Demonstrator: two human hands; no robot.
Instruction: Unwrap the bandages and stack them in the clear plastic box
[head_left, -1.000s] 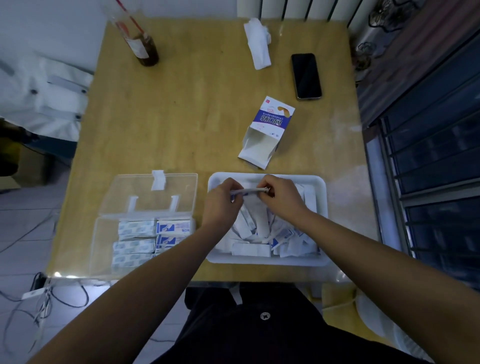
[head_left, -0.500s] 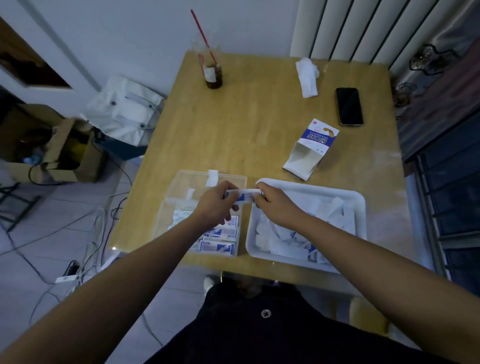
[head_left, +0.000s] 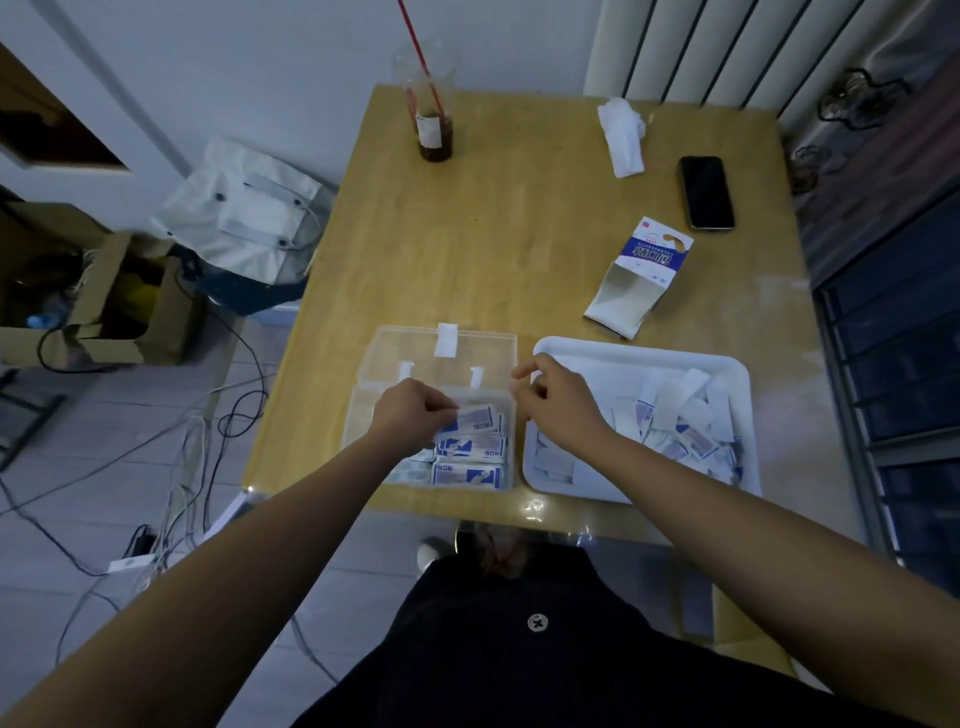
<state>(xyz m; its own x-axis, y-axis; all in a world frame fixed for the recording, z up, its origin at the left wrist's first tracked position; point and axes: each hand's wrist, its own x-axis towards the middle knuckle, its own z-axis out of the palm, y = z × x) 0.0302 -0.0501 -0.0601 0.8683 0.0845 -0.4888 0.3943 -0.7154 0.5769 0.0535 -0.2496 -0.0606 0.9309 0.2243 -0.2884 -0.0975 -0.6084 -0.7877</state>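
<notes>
Nearest: dark garment (head_left: 519, 670) with one button. Two bare forearms reach forward over the near edge of the worktop (head_left: 493, 249).

Left hand (head_left: 413, 413) is over the clear plastic box (head_left: 358, 415), which sits at the worktop's near edge. Its fingers (head_left: 444, 408) are curled in, pinching a blue-and-white bandage (head_left: 475, 420) by its left end. The bandage is tilted, low over the right side of the box. Below it, more bandages (head_left: 470, 462) lie flat in stacked rows inside the box. A paler row on the left is partly hidden by the wrist.

Right hand (head_left: 553, 408) is just beside the box, above the gap between it and the white tray (head_left: 644, 356). Its fingers (head_left: 525, 371) are loosely curled with the forefinger lifted and nothing visible in their hold. The hands are apart.

Tray is close against the box's right side; touching or not, cannot tell. In it is a loose heap of white wrappers (head_left: 680, 415), some with blue print.

Box lid (head_left: 467, 351) is open and lies flat behind the box, with a white latch tab at its far edge.

Further back: an opened carton (head_left: 636, 283) on its side, mouth toward the tray. Beyond it is a dark phone (head_left: 706, 192), lying flat, with a crumpled tissue (head_left: 621, 135) to its left. A clear cup (head_left: 434, 122) with a dark drink low in it and a red straw stands at the far left edge.

Off the worktop, left: cables (head_left: 228, 415) on the floor, an open cardboard box (head_left: 98, 301), a pale bag (head_left: 244, 208). A white radiator (head_left: 701, 47) stands behind the far edge.
</notes>
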